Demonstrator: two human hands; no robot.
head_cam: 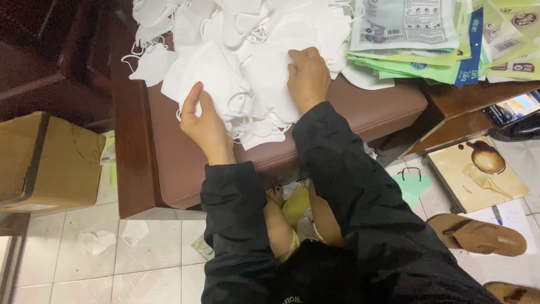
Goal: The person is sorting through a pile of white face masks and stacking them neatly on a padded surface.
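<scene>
- Mostly, both hands work at a heap of white face masks (242,62) piled on a brown padded surface (365,110); the heap runs off the top edge of the view, so its full extent cannot be seen.
- The left hand (205,121) sits at the near edge of the heap, thumb raised and fingers tucked under a mask, in a loose grip on that mask's edge; the fingertips are hidden beneath the white fabric.
- The right hand (308,76) lies palm down on top of the pile, fingers curled and pressing; whether its grip has closed on a mask or merely rests cannot be told.
- Individual masks blur into each other, with only ear loops and folds marking them apart.
- A stack of flat green and white packets (427,53) lies just beside the heap on the right, also cut off at the top.
- Black sleeves (337,186) cover both forearms and hide much of the floor below.
- A cardboard box (48,160) stands at left on the tiled floor (152,253), partly cropped.
- A brown sandal (478,233) lies at right near a printed board (478,171); a second sandal barely shows at the bottom corner.
</scene>
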